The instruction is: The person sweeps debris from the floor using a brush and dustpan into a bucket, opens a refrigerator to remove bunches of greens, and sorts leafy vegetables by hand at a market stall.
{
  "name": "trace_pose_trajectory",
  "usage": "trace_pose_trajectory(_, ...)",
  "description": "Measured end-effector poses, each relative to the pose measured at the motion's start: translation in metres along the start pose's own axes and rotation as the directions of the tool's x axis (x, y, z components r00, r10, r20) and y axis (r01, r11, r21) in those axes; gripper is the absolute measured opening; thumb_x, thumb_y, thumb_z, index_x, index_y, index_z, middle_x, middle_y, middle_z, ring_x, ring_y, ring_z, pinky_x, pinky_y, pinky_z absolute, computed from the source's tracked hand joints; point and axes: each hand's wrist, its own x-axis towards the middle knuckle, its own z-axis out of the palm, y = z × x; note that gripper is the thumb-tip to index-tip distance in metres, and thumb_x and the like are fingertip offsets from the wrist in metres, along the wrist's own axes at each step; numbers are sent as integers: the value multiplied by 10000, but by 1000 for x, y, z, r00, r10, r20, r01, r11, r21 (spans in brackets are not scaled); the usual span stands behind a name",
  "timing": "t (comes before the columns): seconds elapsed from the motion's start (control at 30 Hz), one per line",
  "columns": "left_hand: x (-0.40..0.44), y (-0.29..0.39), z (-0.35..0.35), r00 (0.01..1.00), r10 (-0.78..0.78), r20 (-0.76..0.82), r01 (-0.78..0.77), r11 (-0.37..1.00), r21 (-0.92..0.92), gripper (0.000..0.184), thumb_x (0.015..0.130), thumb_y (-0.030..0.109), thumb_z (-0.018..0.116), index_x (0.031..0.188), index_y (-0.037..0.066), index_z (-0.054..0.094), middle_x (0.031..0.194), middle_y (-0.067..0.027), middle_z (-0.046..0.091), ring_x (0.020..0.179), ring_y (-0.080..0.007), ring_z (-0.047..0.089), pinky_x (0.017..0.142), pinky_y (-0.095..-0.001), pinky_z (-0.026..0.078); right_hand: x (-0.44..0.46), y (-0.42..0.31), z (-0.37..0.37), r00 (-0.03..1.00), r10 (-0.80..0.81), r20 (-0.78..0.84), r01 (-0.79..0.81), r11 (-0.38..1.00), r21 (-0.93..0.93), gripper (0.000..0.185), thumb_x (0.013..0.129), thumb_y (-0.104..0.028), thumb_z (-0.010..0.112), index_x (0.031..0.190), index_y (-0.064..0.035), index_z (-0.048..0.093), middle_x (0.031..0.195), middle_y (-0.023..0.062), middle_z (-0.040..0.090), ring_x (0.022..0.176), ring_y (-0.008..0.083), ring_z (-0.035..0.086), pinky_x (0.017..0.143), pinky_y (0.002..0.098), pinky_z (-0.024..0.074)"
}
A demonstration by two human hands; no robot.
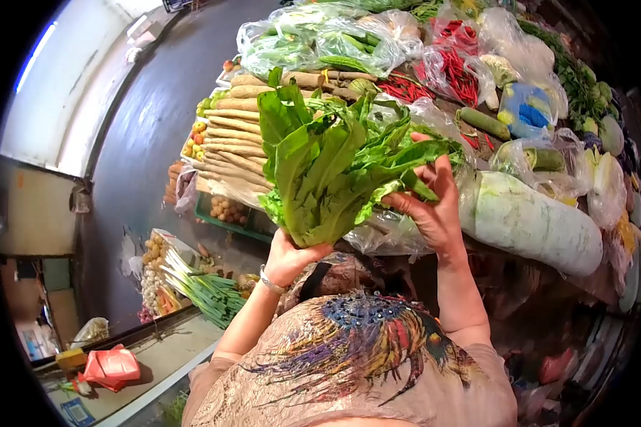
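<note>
A large bunch of green leaf lettuce is held up in front of me, leaves fanning upward and to the right. My left hand, with a bracelet at the wrist, is wrapped round its base from below. At the right side of the bunch, my right hand has its thumb and curled fingers around the outer leaves. Some of those fingertips are hidden behind the greens. Directly behind the lettuce lie stacked long pale roots.
A big pale winter melon lies right of my right hand. Bagged green vegetables and red chillies cover the stall's far side. Spring onions lie lower left, near a counter with a red plastic bag. A walkway runs along the left.
</note>
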Motion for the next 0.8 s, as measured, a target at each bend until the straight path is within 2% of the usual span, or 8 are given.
trace_pose_trajectory(0.17,-13,-2,-1,995,97,31,-99,993,63,407,682,11,741,1059,-18,591,962,-52,647,830,-106,594,706,-252,501,10,-3,-2,991,-134,20,130,983,128,587,693,-182,817,1180,-86,503,943,-12,533,823,84,521,703,236,441)
trace_pose_trajectory(0.23,-18,0,4,997,83,-8,-82,996,29,376,690,8,730,1040,-17,596,938,-46,645,803,-102,592,700,-246,496,13,-1,-11,950,-305,69,313,927,-209,407,754,-266,769,1038,-63,560,875,17,557,805,108,530,697,252,441)
trace_pose_trajectory(0.5,-40,7,22,1000,-25,-15,24,999,-37,368,678,-17,680,1034,-33,589,928,-53,634,802,-118,585,723,-258,480,28,10,-36,789,-536,300,612,727,-310,197,855,-164,653,840,-29,510,657,87,481,531,229,491,490,312,385)
trace_pose_trajectory(0.57,-44,0,28,1000,-2,18,3,1000,-26,380,680,-24,675,1050,-33,585,951,-56,632,812,-122,587,730,-260,477,34,15,-40,812,-529,246,584,738,-338,218,897,-216,609,809,-47,501,638,59,481,502,185,475,459,302,363)
trace_pose_trajectory(0.6,-47,-1,39,998,48,-48,-49,999,-17,383,680,-26,676,1052,-34,584,946,-57,632,802,-123,586,724,-261,476,40,21,-42,942,-336,-4,335,940,67,236,917,-260,577,807,-64,505,640,33,487,499,153,465,449,288,359)
trace_pose_trajectory(0.63,-51,-2,47,988,99,-115,-100,995,-3,387,679,-28,677,1054,-34,583,941,-59,632,793,-123,585,718,-262,475,47,24,-44,992,-20,-128,83,856,511,262,938,-304,545,804,-81,510,642,8,494,496,120,455,440,273,354)
trace_pose_trajectory(0.7,-60,-9,42,995,34,-98,-31,999,30,394,677,-33,684,1057,-34,580,948,-56,630,798,-115,580,709,-258,471,73,26,-88,994,-107,-30,92,641,762,300,961,-367,482,823,-106,536,663,-25,500,532,75,443,472,235,372)
trace_pose_trajectory(0.8,-69,-16,44,982,35,-185,-43,998,-41,416,679,-31,693,1077,-26,572,993,-45,623,848,-109,573,710,-253,469,78,26,-104,992,-76,-98,109,907,406,300,952,-371,498,875,-89,568,669,-30,500,593,67,488,518,225,397)
